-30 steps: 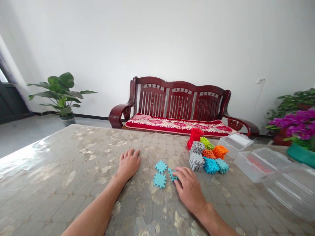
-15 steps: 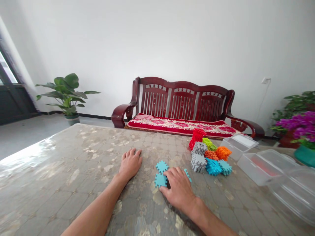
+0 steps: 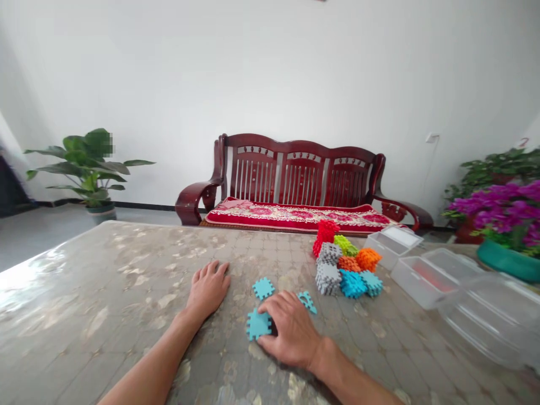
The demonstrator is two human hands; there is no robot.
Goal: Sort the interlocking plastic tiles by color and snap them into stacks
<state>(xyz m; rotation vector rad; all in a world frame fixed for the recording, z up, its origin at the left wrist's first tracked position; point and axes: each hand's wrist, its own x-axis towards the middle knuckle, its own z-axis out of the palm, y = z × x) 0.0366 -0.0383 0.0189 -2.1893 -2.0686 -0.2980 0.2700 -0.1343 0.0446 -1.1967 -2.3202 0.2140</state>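
Note:
My left hand (image 3: 208,288) rests on the patterned tablecloth with its fingers stretched out, holding nothing. My right hand (image 3: 291,331) has thumb and forefinger closed on the edges of a teal interlocking tile (image 3: 258,324) with notched sides. Just beyond that tile lies a second teal tile (image 3: 264,288), apart from it. On the far right side of my right hand is a teal piece with a round opening (image 3: 307,302), lying on the cloth.
Stacked tiles stand farther right: red (image 3: 325,236), grey (image 3: 328,278), blue (image 3: 353,284), orange (image 3: 368,259) and lime (image 3: 346,246). Clear plastic boxes (image 3: 426,287) and a flower pot (image 3: 508,261) sit at the right. A wooden bench (image 3: 304,180) stands behind the table (image 3: 139,253).
My view has turned slightly right. My right hand has drawn the gripped tile nearer to me, widening its gap from the second tile, and the piece with the opening shows more fully.

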